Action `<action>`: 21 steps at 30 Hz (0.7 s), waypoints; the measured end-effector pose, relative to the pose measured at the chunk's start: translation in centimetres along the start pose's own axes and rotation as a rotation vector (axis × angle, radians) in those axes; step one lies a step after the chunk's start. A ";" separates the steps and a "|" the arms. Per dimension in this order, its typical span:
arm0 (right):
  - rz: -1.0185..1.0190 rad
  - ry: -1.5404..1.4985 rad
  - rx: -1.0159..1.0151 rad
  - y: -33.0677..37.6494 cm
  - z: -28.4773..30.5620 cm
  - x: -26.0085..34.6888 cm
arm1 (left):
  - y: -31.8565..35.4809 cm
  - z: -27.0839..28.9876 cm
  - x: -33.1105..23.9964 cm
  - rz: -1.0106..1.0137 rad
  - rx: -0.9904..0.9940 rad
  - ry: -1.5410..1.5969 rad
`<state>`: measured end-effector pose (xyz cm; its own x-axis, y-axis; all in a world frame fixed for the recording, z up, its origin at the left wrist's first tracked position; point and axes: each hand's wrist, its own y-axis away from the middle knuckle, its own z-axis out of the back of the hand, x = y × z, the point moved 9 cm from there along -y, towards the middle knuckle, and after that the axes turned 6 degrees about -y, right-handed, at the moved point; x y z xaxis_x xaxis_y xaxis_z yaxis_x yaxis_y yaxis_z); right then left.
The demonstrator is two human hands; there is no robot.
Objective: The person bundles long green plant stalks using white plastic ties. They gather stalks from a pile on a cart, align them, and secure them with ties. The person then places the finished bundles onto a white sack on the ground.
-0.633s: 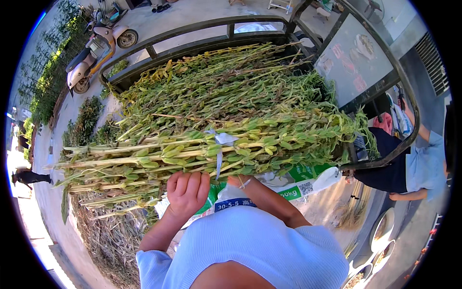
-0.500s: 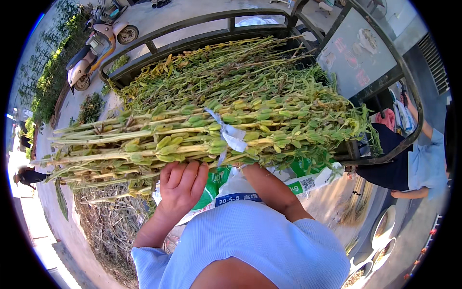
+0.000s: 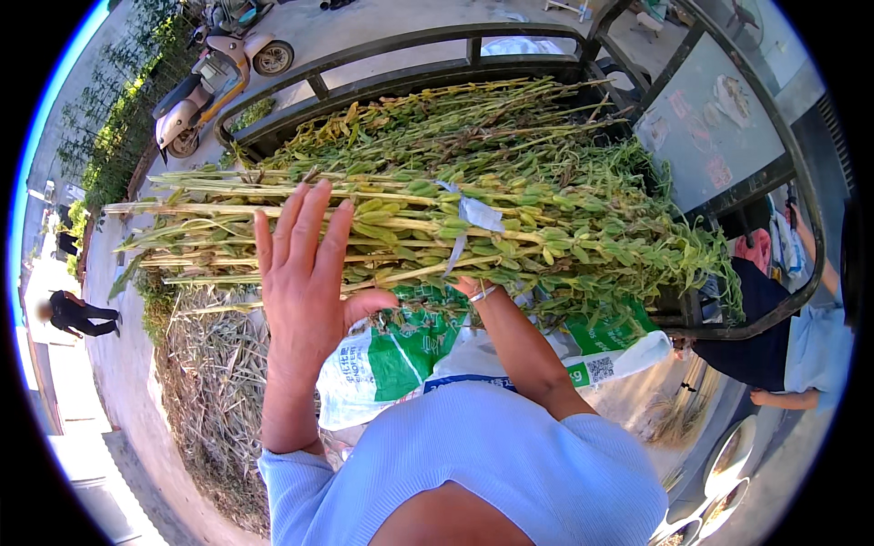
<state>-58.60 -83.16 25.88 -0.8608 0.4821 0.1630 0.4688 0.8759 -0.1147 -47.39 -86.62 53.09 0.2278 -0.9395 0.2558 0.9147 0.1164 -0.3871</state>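
Head view: now lifting left hand (image 3: 305,278) off tied green stalk bundle (image 3: 410,232), fingers spread flat against its near side rather than curled under as before; right hand (image 3: 469,289) hidden beneath, grip unclear; bundle lying higher across cart rail (image 3: 401,41), over green-white sack (image 3: 401,355).

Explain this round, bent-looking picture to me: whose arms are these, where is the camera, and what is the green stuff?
The camera sits on a person's head and looks down; its wide lens bends straight edges. The light blue sleeves belong to that person. The left hand is open, palm toward the camera, fingers spread in front of a tied bundle of green stalks. The right hand reaches under the bundle and is mostly hidden. The bundle lies atop a heap of stalks in a metal-railed cart. A green-and-white sack hangs below. A scooter is parked behind.
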 end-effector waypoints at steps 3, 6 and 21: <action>0.006 -0.006 0.010 -0.2 -0.5 0.0 | 0.8 4.7 0.0 0.016 -0.603 0.006; -0.018 -0.009 -0.008 0.3 -1.4 -1.8 | 0.1 -3.5 -1.0 -0.010 0.004 -0.014; 0.018 0.216 -0.065 4.6 -4.8 -1.4 | 4.2 4.2 1.7 -0.048 -0.208 -0.161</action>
<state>-54.28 -79.74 29.83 -0.7930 0.4850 0.3687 0.5014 0.8633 -0.0574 -41.77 -86.41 55.62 0.2506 -0.8773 0.4093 0.8415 -0.0117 -0.5401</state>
